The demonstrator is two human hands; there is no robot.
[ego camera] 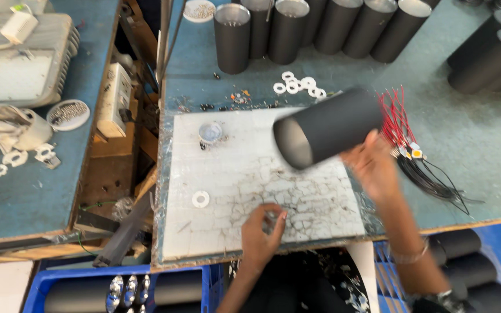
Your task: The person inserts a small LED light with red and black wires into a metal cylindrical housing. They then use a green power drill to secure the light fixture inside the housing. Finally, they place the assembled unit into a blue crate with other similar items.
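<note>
View from above of a blue-green bench (pixel 465 139) carrying a white, cracked work board (pixel 244 191). At the far edge of the bench stands a row of upright dark cylinders (pixel 297 29), with more lying at the far right (pixel 494 52). Between this row and the board lie a cluster of white rings (pixel 297 86) and scattered small screws (pixel 236 99). On the board rest a small round clear cap (pixel 210 132) and 1 white ring (pixel 200 199), both well apart from the hands. A bundle of red and black wires (pixel 413 145) lies just to the right of the board, directly behind the right hand (pixel 372 165). That hand holds a black cylinder (pixel 329 127) tilted in the air above the board's far right corner, open end toward the camera; its outside is matte black, its inside grey. The fingers are closed on its lower rear end. The left hand (pixel 260 235) rests at the board's near edge, fingers pinched together around a small pale ring-like part (pixel 272 216), too blurred to identify. Blue crates (pixel 88 278) with more dark cylinders sit below the bench.
</note>
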